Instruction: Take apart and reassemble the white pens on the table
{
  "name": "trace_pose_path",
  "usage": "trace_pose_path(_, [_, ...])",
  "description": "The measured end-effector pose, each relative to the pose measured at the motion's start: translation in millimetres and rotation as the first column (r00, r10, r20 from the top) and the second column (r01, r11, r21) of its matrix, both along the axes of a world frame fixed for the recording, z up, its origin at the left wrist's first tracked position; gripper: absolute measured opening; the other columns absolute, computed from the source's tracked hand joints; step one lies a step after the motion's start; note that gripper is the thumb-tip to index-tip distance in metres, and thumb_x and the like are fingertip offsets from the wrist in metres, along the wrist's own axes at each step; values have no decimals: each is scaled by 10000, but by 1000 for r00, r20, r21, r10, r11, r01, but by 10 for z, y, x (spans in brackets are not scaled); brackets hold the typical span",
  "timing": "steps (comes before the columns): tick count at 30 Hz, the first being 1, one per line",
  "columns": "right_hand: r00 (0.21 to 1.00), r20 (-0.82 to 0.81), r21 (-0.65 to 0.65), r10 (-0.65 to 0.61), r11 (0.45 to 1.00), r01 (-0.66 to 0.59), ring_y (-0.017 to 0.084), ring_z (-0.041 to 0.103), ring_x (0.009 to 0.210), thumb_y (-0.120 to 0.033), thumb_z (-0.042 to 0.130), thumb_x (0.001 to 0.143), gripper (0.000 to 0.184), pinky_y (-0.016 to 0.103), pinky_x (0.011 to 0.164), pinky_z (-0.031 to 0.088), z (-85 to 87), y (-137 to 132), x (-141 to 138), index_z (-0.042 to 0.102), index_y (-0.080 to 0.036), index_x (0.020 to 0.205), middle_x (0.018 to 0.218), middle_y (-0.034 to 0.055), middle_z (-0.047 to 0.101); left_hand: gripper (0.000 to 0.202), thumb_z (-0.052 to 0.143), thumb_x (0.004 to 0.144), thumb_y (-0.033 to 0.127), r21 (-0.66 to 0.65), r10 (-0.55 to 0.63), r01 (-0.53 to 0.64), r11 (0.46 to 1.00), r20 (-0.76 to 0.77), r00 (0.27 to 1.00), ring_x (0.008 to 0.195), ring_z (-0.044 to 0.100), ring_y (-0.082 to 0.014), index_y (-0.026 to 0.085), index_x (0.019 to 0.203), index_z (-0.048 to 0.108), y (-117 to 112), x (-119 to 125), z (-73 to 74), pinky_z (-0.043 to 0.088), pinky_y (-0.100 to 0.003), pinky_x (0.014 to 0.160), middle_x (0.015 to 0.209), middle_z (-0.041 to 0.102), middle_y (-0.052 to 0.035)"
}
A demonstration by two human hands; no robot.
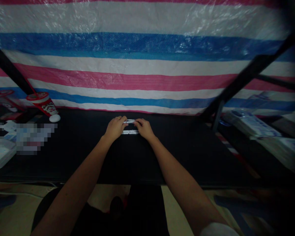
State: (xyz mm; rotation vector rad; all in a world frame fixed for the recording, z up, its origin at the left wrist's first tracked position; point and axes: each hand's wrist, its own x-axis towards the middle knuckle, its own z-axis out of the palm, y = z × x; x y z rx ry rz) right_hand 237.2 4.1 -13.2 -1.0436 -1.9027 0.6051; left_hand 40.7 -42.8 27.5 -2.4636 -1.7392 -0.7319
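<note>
Both my arms reach forward over a black table [186,147]. My left hand [115,127] and my right hand [144,128] meet near the table's far side, fingers curled in a pinch. Between them run two short silvery rod-like pieces, an upper piece [129,121] and a lower piece [129,132], lying parallel. Each hand grips an end of them. What the pieces are is too small and dim to tell.
A red-and-white cup [43,103] leans at the back left beside a small white lid [54,118]. White packets [250,124] lie at the right under a black slanted bar [245,77]. A striped tarp [142,49] hangs behind the table.
</note>
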Motion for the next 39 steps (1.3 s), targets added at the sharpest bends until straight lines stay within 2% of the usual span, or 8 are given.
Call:
trace_pose_path(2, [1000,7,8,-1,1000,1,193,604,773,-322,574,935,221,328,769,455,13,-15,0,715,-200,816,776,45,674,204,501,996,329,6,2,-1,1000,-31,1000,949,623,-247,193,1029,650,-1,3,-8,457,-345,826,988,680,-97])
trace_pose_path(7, [997,-77,12,19,1000,-18,195,625,815,-299,680,856,224,322,757,468,2,-1,-3,700,-202,1057,902,48,694,291,442,1016,340,23,27,-27,999,-13,1000,955,617,-259,162,964,666,5,17,-27,453,-365,850,978,678,-122])
trace_pose_path(13, [1000,6,53,7,999,-7,192,604,759,-344,576,938,245,336,747,450,39,-22,15,716,-203,795,769,49,672,163,554,967,304,44,-48,47,998,28,998,947,602,-255,199,1045,652,-10,11,-9,442,-366,847,982,683,-96])
trace_pose_path(18, [995,-97,70,21,997,-14,205,631,844,-335,707,841,223,338,777,476,15,-14,5,700,-216,1030,913,48,706,300,427,1015,298,64,-11,10,998,13,1000,962,578,-274,166,917,678,0,31,-13,427,-394,863,940,674,-127])
trace_pose_path(23, [997,-64,123,38,992,-30,212,622,858,-312,659,882,130,350,798,474,50,-33,8,714,-222,956,920,53,718,217,530,979,344,85,-41,41,996,2,999,947,571,-271,190,1069,654,-14,32,12,423,-387,840,971,682,-106])
trace_pose_path(29, [999,27,120,33,992,-36,204,586,776,-357,557,954,284,350,760,455,91,-56,19,691,-213,749,737,45,668,304,423,1020,337,142,-21,31,989,-72,997,960,551,-281,187,954,679,-30,51,56,402,-402,823,943,689,-108])
trace_pose_path(34, [998,-64,113,21,994,-14,206,608,837,-363,697,853,206,343,781,479,81,-51,5,685,-224,1005,916,44,696,322,406,1023,332,136,15,-6,991,-68,998,979,535,-289,180,974,686,-51,81,72,391,-411,826,957,689,-119])
trace_pose_path(39, [996,-78,145,34,989,-23,213,614,864,-323,666,875,106,347,810,476,128,-69,8,685,-228,920,913,43,706,268,494,991,371,119,1,2,993,-25,1000,999,527,-294,185,1096,656,-68,88,73,390,-411,844,1011,695,-114])
